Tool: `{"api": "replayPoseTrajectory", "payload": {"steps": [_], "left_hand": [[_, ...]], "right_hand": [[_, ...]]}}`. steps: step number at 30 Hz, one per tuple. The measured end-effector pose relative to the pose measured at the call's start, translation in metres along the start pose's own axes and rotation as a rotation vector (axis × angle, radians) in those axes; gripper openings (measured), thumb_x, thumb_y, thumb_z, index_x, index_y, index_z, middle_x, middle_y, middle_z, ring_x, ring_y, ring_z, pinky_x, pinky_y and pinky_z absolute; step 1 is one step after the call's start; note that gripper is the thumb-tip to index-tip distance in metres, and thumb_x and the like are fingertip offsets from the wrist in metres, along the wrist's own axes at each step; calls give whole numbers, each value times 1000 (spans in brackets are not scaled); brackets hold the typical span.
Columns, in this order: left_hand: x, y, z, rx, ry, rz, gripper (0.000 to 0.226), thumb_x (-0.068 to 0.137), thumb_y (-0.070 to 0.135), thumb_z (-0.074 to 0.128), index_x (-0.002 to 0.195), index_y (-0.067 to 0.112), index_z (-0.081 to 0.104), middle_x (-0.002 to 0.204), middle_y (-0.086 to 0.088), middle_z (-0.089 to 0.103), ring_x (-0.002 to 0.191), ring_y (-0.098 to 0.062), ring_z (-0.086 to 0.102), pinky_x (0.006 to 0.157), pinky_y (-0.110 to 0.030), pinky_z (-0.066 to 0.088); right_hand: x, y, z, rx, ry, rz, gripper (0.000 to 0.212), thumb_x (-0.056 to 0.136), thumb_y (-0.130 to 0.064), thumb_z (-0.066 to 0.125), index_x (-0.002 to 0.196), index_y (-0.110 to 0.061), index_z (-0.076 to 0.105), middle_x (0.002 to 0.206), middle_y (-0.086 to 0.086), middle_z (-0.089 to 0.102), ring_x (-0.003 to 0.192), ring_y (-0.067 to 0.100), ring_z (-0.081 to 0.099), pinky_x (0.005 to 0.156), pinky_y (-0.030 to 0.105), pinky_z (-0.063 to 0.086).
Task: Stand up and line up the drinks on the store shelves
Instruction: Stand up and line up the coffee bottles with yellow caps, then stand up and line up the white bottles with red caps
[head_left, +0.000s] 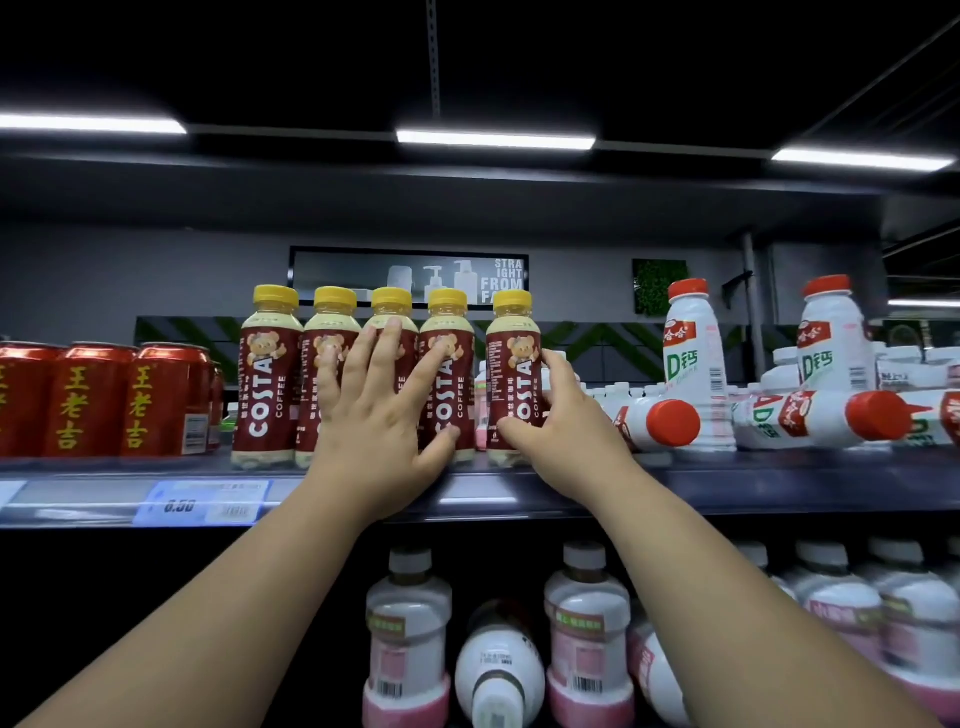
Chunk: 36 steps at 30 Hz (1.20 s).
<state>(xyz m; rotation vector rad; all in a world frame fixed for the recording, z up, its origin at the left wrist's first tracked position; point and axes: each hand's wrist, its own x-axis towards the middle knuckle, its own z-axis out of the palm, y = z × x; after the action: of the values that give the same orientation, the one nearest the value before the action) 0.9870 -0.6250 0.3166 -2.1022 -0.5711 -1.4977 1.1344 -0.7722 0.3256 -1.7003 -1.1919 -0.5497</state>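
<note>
Seems we're at the squaring-up bit on the shelf (753, 480): left hand (374, 410) presses flat, fingers spread, on the middle Costa bottles (448, 322), right hand (556, 410) wraps the end bottle (514, 364), which I'd guess needs sliding left to close the gap, then the toppled white bottles (810, 421).

Three white strip lights (495, 139) glare high above my grip, against a nearly black ceiling (208, 52). The coffee bottle (511, 364) my right hand (553, 415) grips and the ones under my left hand (382, 410) are evenly lit and sharp. A pale reflection lies on the shelf edge (478, 500) just below my wrists. Further below, the lower bottles (584, 623) are dim and soft. Far out to both sides, the shelf lines bow and smear.
</note>
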Motion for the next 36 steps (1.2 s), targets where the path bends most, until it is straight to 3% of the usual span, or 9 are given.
{"api": "replayPoseTrajectory", "payload": {"steps": [4, 8, 13, 16, 19, 24, 27, 31, 36], "left_hand": [[0, 0, 0, 3, -5, 1, 82, 81, 67, 34, 156, 41, 12, 165, -9, 6, 152, -29, -1, 120, -58, -1], [0, 0, 0, 1, -8, 2, 83, 81, 69, 32, 156, 41, 11, 165, -9, 5, 152, -29, -2, 120, -58, -2], [0, 0, 1, 7, -1, 6, 83, 81, 68, 35, 156, 39, 16, 164, -11, 9, 152, -30, 3, 120, -58, 0], [0, 0, 2, -13, 21, 18, 83, 80, 66, 38, 155, 36, 23, 163, -13, 15, 151, -33, 8, 119, -59, 2], [-1, 1, 0, -44, 17, 23, 83, 79, 65, 39, 155, 34, 26, 162, -14, 17, 151, -33, 9, 119, -59, 2], [-3, 2, -7, -189, 132, 188, 71, 80, 54, 48, 143, 22, 45, 152, -16, 37, 144, -36, 27, 118, -55, 13], [-1, 12, -9, -261, 207, 290, 63, 79, 49, 55, 133, 17, 54, 144, -16, 46, 136, -37, 38, 111, -52, 26], [1, 59, -15, -442, 205, 336, 62, 79, 45, 59, 132, 12, 56, 138, -16, 49, 126, -35, 46, 103, -44, 35], [2, 126, -20, -620, 88, 308, 66, 76, 44, 60, 134, 15, 51, 136, -8, 50, 120, -25, 51, 99, -36, 43]], "right_hand": [[-3, -2, 3, -127, -7, -54, 93, 82, -62, 59, 153, -42, 4, 130, -5, 62, 110, 22, 61, 93, 47, 52], [-4, 1, 1, -99, -22, -84, 90, 87, -55, 64, 154, -39, 5, 137, -3, 59, 117, 21, 59, 96, 42, 49], [-4, 3, 3, -84, -4, -105, 89, 86, -56, 65, 152, -41, 7, 133, -2, 61, 113, 21, 62, 98, 46, 50], [-6, 2, 5, -59, 49, -117, 86, 82, -59, 64, 149, -41, 13, 125, -8, 62, 105, 17, 62, 90, 44, 53], [-9, -2, 2, -34, 119, -119, 78, 84, -51, 67, 147, -37, 24, 119, -18, 51, 105, 8, 51, 86, 32, 45], [-21, -6, -2, 19, 207, -225, 63, 85, -37, 69, 141, -28, 41, 131, -11, 51, 120, 9, 48, 100, 33, 44], [-36, -8, -21, 36, 254, -333, 57, 84, -28, 70, 137, -20, 49, 124, -13, 49, 114, 3, 48, 98, 26, 45], [-50, 2, -61, 13, 443, -408, 52, 81, -21, 71, 129, -11, 56, 120, -6, 55, 111, 5, 53, 93, 17, 44], [-67, 39, -98, 8, 434, -222, 54, 80, -31, 69, 131, -20, 53, 122, -8, 51, 112, 8, 50, 95, 34, 48]]}}
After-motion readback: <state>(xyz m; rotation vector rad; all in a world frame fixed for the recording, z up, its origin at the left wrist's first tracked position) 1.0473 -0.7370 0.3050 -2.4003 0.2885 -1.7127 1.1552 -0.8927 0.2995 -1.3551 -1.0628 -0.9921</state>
